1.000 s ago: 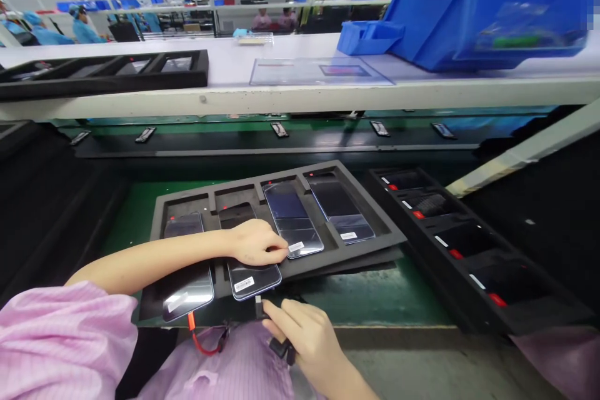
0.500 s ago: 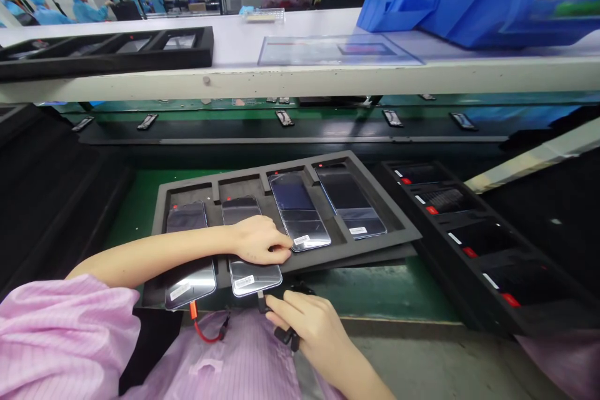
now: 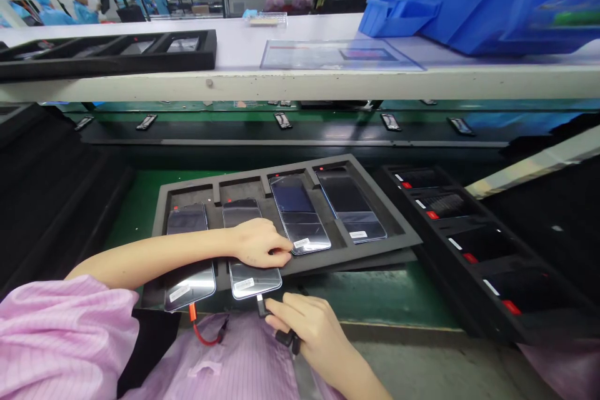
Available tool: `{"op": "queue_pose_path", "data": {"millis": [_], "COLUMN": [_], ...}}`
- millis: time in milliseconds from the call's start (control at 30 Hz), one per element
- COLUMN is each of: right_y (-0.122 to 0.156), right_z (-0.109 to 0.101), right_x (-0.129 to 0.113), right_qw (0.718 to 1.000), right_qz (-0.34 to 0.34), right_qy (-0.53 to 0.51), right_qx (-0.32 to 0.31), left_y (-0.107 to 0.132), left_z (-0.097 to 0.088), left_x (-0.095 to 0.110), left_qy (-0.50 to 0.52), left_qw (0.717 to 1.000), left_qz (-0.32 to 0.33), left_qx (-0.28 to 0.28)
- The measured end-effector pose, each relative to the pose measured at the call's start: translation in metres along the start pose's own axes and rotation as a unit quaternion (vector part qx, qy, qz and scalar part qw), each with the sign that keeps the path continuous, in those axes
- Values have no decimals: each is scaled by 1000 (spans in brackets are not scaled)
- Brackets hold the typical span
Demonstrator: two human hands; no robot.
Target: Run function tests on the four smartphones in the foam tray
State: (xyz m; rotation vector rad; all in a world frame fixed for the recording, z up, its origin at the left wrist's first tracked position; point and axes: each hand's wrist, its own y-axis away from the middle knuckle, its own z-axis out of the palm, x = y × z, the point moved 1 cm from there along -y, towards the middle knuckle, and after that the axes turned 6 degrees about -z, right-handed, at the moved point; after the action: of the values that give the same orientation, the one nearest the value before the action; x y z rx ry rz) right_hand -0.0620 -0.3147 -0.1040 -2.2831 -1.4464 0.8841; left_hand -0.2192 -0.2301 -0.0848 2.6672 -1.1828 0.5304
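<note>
A grey foam tray holds several smartphones in its slots, screens up, each with a white label near its lower end. My left hand lies across the second phone from the left. Its fingers are curled, and the fingertips meet the lower left corner of the third phone. In my right hand is a black cable plug, pinched at the bottom edge of the second phone; its light tip touches or enters that edge. A red cable hangs from the bottom of the leftmost phone.
Right of the tray stands a black tray of phones with red tabs. Behind, small phone parts lie on a dark green conveyor. The white shelf above it bears blue bins and another black tray. People sit far back.
The view has shifted very slightly. Both hands stay in place, the left across the second phone and the right at its bottom edge with the plug. A little more of the plug's tip shows.
</note>
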Motion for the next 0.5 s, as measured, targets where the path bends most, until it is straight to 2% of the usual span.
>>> {"op": "queue_pose_path", "data": {"millis": [500], "right_y": [3], "right_z": [11], "right_x": [-9], "right_qw": [992], "right_qz": [79], "right_qy": [45], "right_qx": [90], "left_y": [3], "left_z": [3], "left_x": [3], "left_qy": [-17], "left_qw": [1000], "left_qz": [-13], "left_qx": [7]}}
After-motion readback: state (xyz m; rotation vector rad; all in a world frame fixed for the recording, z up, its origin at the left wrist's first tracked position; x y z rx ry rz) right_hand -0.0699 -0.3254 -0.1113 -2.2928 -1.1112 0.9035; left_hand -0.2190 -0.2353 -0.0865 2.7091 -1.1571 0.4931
